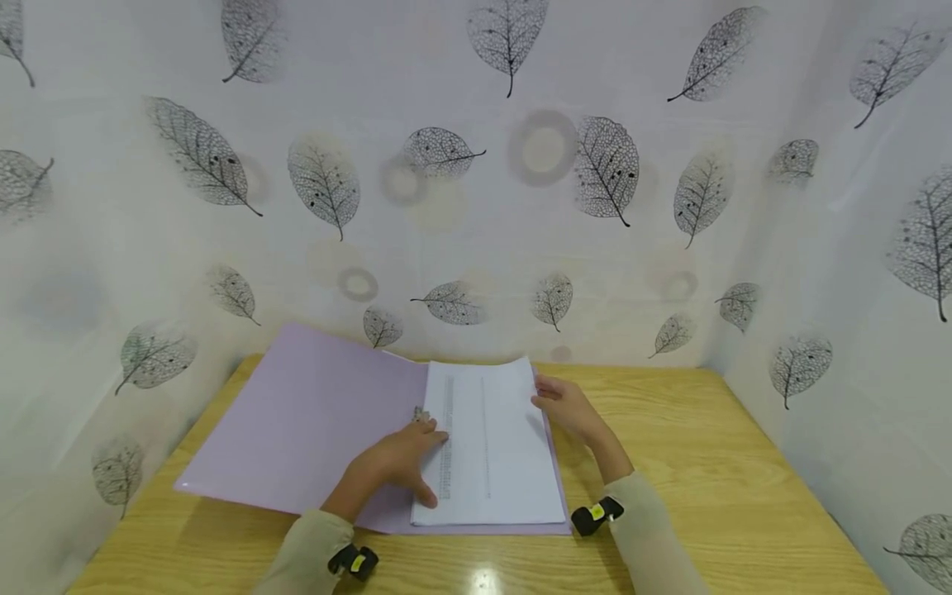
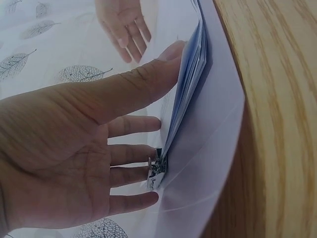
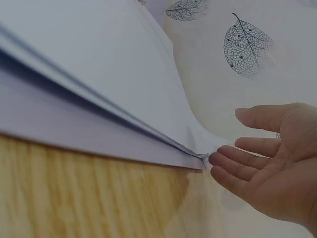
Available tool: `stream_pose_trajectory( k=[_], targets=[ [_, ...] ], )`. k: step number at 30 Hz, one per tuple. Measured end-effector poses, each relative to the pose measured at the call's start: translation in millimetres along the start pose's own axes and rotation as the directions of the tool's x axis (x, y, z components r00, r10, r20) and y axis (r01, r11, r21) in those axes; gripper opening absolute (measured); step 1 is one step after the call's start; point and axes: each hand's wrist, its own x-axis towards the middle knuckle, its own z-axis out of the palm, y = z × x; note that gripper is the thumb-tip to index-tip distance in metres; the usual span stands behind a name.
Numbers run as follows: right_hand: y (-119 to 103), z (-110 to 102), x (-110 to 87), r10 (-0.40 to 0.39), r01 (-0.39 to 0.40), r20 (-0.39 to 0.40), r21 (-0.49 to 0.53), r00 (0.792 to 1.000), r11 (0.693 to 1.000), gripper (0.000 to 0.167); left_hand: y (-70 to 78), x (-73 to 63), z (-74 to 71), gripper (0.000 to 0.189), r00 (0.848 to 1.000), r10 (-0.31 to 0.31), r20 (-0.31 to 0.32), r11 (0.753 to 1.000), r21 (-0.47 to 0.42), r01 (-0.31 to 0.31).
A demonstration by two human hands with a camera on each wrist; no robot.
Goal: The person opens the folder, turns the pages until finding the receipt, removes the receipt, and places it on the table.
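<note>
A purple folder (image 1: 312,413) lies spread on the table, its cover turned out to the left. On its right side rests a stack of white printed sheets (image 1: 516,446). My left hand (image 1: 397,457) reaches over the stack's left edge, thumb pressed on the paper and the other fingers extended. Those fingers lie around a metal clip (image 2: 157,171) at the folder's spine in the left wrist view. At the stack's upper right edge is my right hand (image 1: 568,406), fingers loosely bent. Its fingertips (image 3: 216,159) are right at the sheets' edge in the right wrist view.
The wooden table (image 1: 662,446) extends on both sides of the folder. Behind it and along both sides hangs a pale curtain (image 1: 476,240) with a leaf pattern. A small black camera is strapped at each sleeve cuff.
</note>
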Motion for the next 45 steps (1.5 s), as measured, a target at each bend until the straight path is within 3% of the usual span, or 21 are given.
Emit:
stream_pose_trajectory(
  k=[7,18,27,35,45],
  targets=[
    [1,-5,1.2,0.004,-0.004,-0.036,0.025,0.999,1.0,0.058,-3.0,1.8,2.4,0.105,1.0,0.004,-0.003,1.0,-0.009,-0.004],
    [-2,-7,-3.8,-0.002,-0.008,0.066,0.151,0.998,0.989,0.047,-4.6,2.4,3.8,0.105,1.0,0.0,-0.006,1.0,-0.015,0.0],
    [-3,-7,-1.3,-0.024,0.002,0.122,0.175,0.992,0.985,0.049,-5.8,1.6,5.1,0.104,1.0,0.01,-0.012,1.0,-0.021,-0.01],
    [-4,-8,-2.0,-0.109,0.068,0.205,0.198,0.973,0.978,0.052,-5.8,2.6,6.0,0.104,1.0,0.015,-0.017,1.0,-0.018,-0.015],
    [-10,2,-2.0,-0.157,0.107,0.309,0.173,0.938,0.979,0.068,-6.1,1.6,6.0,0.103,1.0,0.019,-0.023,0.999,-0.028,-0.019]
  ],
)
